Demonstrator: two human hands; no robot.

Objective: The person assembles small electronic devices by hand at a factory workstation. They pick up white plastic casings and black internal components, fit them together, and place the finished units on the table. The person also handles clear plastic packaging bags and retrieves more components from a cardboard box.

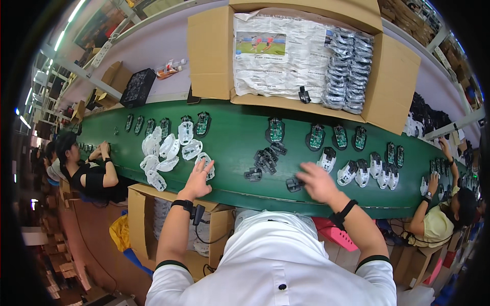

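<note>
White plastic mouse shells (169, 147) lie in a loose pile on the green conveyor belt, left of the middle. My left hand (196, 179) reaches over the shell (206, 164) at the pile's right side, fingers stretched out and touching it. My right hand (319, 182), somewhat blurred, is beside a small black plastic part (294, 184) near the belt's front edge. Whether its fingers grip that part is unclear. More black plastic parts (265, 160) form a heap between my hands. Along the far side stand mouse bases with green circuit boards (276, 130).
An open cardboard box (210, 61) stands behind the belt, holding newspaper (280, 66) and wrapped mice (348, 71). To the right are white-topped mice (362, 173). One co-worker (89, 166) sits at the left, another (444, 209) at the right. A black tray (138, 87) is at back left.
</note>
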